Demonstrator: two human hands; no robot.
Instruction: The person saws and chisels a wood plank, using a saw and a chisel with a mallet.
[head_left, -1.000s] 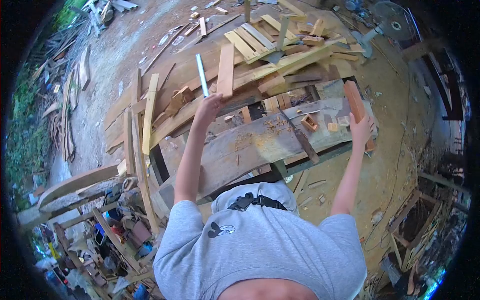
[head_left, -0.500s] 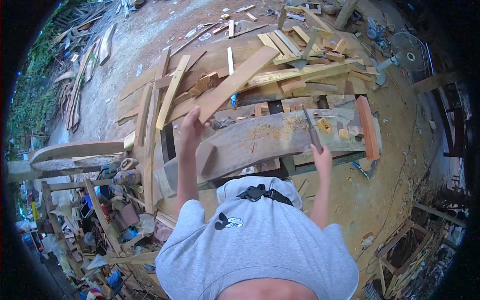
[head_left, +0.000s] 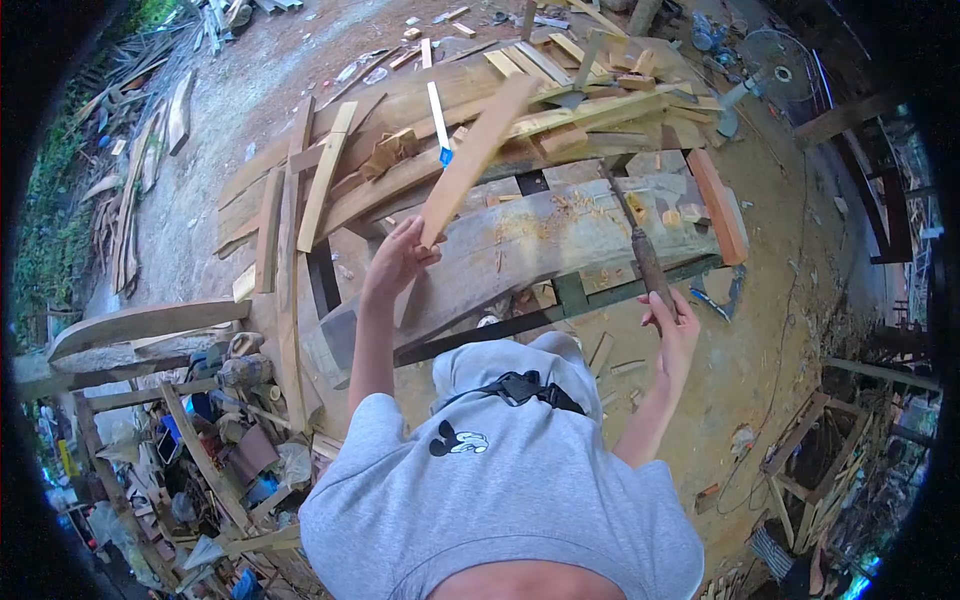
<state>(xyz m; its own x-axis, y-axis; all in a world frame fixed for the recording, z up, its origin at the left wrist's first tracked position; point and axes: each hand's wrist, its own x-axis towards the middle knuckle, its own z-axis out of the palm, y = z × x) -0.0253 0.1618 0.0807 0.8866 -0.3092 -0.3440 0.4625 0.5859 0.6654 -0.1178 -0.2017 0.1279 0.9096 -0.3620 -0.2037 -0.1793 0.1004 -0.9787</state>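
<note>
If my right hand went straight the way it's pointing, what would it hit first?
Probably the workbench: your right hand, holding a tool, points toward it. Height is unclear, so it might pass above.

R hand (head_left: 676,338) hides lower pt. of tool handle (head_left: 648,260).

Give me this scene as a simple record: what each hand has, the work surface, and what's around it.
Left hand: holds a flat board by its near end
Right hand: holds a long dark tool by its handle
Work surface: worn grey plank
On it: wood shavings; reddish block at the right end
Beyond it: loose boards; fan at far right
</note>
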